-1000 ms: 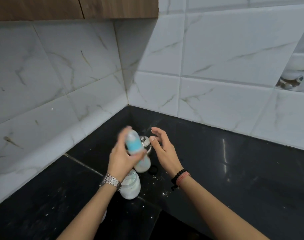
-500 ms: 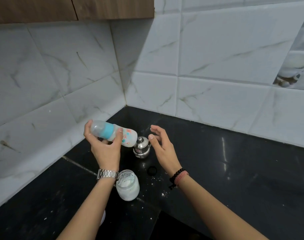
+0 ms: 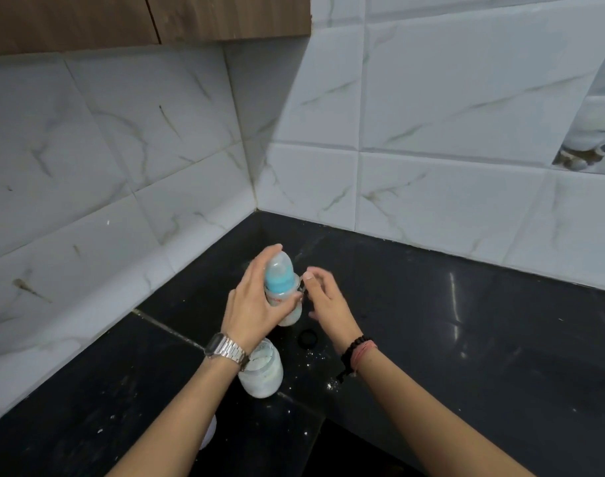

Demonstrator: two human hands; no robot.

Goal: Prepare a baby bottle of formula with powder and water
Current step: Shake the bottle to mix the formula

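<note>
The left hand [image 3: 256, 304] grips the baby bottle [image 3: 283, 290] above the black tabletop [image 3: 466, 339], its fingers [image 3: 259, 266] and thumb curled round the body just below the blue collar, the index finger reaching up beside the clear cap. The bottle stands nearly upright, cap end up, and its outline is a little blurred. The right hand [image 3: 325, 301] hovers just beside the bottle without touching it (fingers loosely spread and slightly bent, holding nothing). A glimpse of a metal vessel shows between the bottle and the right hand, too hidden to describe further.

Below the left wrist, with its metal watch [image 3: 225, 349], an open glass jar [image 3: 261, 370] of white powder stands on the tabletop. A small black ring [image 3: 308, 338] lies near it, under the right hand, and specks of spilled powder [image 3: 330, 385] dot the surface around both. The right wrist wears dark and pink bands [image 3: 358, 352].
</note>
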